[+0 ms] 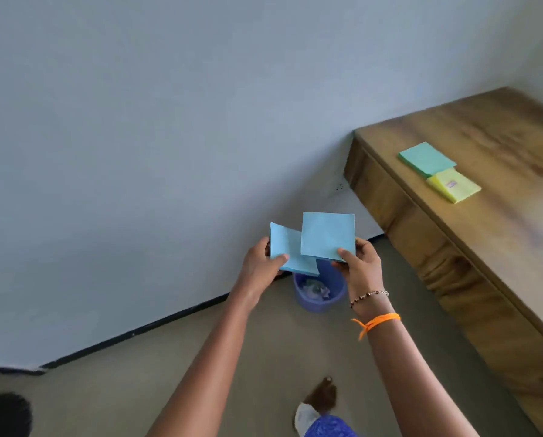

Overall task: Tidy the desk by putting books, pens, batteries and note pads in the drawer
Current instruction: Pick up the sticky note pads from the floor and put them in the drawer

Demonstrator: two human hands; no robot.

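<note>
Pale wall (169, 137) fills most of the view, and the wooden desk (500, 234) runs down the right with its drawer fronts (386, 197) shut along the side. Down on the floor sits a blue waste bin (319, 293) with scraps inside, directly under the hands. On the desk, a green note pad (426, 158) and a yellow note pad (454, 185) lie touching, waiting for their turn. The left hand (262, 264) pinches one blue note pad (287, 250) by its edge; the right hand (360, 263) grips the other blue note pad (327, 236), overlapping the first, likely to stack them before the drawer.
</note>
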